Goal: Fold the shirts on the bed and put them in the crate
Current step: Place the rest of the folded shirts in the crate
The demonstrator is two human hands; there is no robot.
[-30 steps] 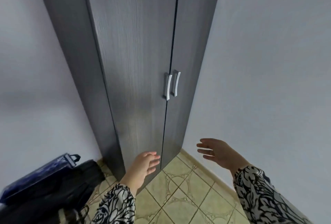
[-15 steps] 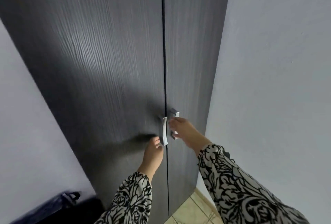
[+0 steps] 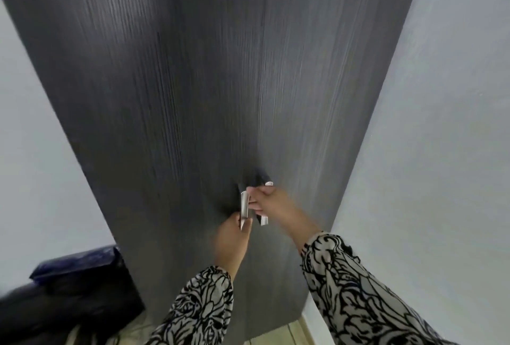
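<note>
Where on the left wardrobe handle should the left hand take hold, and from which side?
Grip the left handle at its lower half, where the left hand already meets it. It is an upright silver bar standing off the dark door, so come from below on the left and hook the fingers behind it. The right hand covers the right handle, so avoid that side.

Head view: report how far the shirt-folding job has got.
Done: nothing that shows; no shirts, bed or crate are in view. In hand: the left hand grips the left silver bar handle and the right hand the right silver bar handle of the dark grey wood-grain wardrobe, its doors not visibly apart. Left: all folding and crating.
</note>
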